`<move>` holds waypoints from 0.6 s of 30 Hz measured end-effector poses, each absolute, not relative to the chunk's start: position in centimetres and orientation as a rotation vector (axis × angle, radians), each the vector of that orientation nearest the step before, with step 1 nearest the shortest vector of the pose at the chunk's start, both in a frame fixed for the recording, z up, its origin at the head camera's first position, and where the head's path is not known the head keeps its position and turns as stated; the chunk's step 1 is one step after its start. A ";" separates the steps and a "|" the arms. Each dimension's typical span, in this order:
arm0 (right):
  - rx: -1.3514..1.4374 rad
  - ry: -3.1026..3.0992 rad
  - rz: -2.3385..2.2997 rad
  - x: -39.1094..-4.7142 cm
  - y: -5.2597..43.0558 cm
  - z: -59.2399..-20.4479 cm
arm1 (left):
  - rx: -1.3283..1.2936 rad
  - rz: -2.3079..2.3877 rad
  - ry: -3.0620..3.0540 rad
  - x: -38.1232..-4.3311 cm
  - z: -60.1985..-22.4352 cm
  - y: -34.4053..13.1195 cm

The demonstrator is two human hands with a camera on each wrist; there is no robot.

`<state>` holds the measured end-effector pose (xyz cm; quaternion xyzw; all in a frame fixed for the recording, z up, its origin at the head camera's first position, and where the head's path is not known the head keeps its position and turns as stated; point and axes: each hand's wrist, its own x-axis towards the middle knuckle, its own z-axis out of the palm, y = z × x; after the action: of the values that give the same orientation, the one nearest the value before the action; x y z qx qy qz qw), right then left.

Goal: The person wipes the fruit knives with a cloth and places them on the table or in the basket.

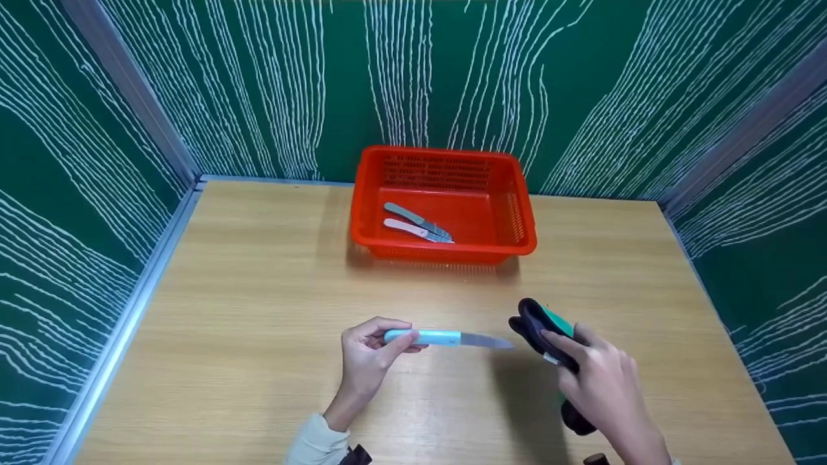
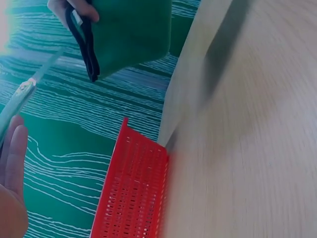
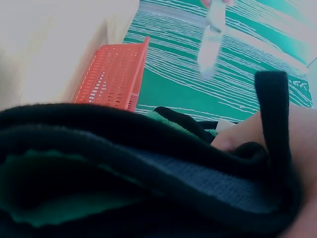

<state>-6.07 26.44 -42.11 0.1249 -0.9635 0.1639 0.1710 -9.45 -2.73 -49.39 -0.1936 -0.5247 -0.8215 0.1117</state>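
Note:
Handle pinched between fingers and thumb, a paring knife (image 1: 434,337) with a light blue handle lies level in my left hand (image 1: 367,361). Its bare blade points right, tip close to a folded green cloth (image 2: 133,34) with black edging. My right hand (image 1: 604,381) grips this cloth by its folds, thumb across the black edge. In the right wrist view, the cloth's dark edging (image 3: 163,168) fills the lower part, with a black loop (image 3: 273,106) standing up beside the hand. Both items are held above the table.
A red plastic basket (image 1: 446,250) stands at the back of the wooden table (image 1: 258,290). Inside it lie two knives, one with a grey-green handle (image 1: 404,212) and one with a pale pink handle (image 1: 405,226). Green walls with white lines (image 1: 349,84) enclose the table's back and sides.

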 end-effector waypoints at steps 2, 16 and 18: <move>0.346 -2.749 0.470 -6.0 26.4 -42.1 | -0.534 -2.433 -1.554 -9.4 -49.5 -2.5; 0.350 -2.579 0.522 -6.1 25.4 -41.1 | -0.478 -2.596 -1.675 -9.3 -49.6 -2.3; 0.356 -2.523 0.529 -6.2 25.0 -40.8 | -0.469 -2.623 -1.683 -9.2 -49.5 -2.3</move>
<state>-6.20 25.00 -40.77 0.1320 -0.9344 0.1960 0.2665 -9.22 -2.31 -49.54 -0.1490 -0.5340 -0.8323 -0.0050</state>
